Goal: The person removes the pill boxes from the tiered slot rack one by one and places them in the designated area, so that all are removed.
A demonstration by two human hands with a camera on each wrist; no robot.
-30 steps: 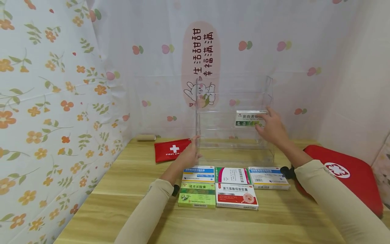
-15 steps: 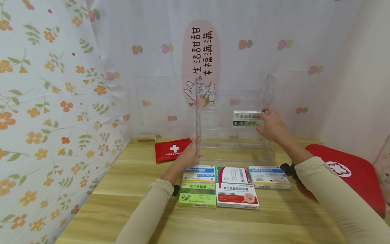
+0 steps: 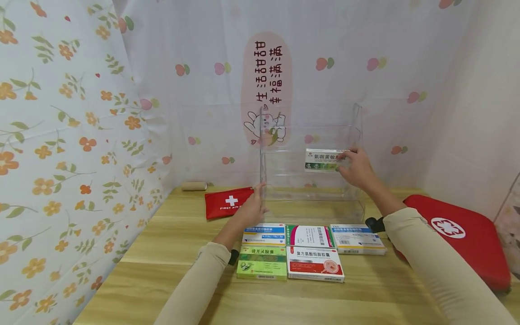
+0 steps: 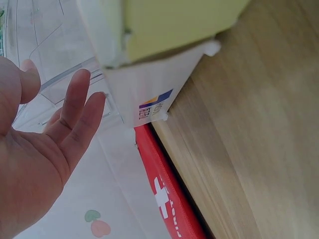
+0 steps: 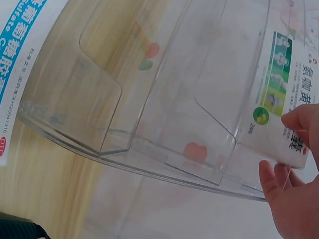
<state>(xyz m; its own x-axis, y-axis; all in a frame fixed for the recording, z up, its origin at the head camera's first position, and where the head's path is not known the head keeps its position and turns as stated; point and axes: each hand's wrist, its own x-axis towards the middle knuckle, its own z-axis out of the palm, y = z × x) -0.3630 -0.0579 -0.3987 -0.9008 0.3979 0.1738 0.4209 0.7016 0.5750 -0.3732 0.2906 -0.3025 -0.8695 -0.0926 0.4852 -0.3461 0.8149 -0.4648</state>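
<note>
My right hand (image 3: pixel 357 168) pinches the right end of a white and green medicine box (image 3: pixel 318 161), thumb on its printed front. That box stands upright at an upper tier of a clear acrylic display rack (image 3: pixel 313 208); in the right wrist view the medicine box (image 5: pixel 271 94) overlaps the rack's stepped side. My left hand (image 3: pixel 253 208) is at the rack's left side, fingertips right at its edge. In the left wrist view the left hand (image 4: pixel 45 159) has loosely bent fingers and a gap between thumb and fingers.
Several medicine boxes lie flat in two rows before the rack, among them a green box (image 3: pixel 262 262) and a red-white box (image 3: pixel 315 264). A red first-aid pouch (image 3: pixel 227 202) lies left, a red case (image 3: pixel 455 239) right. A cardboard tube (image 3: pixel 194 186) lies at the back.
My right hand has slid the white and green medicine box a little to the left along the rack. The left hand stays at the rack's left side.
</note>
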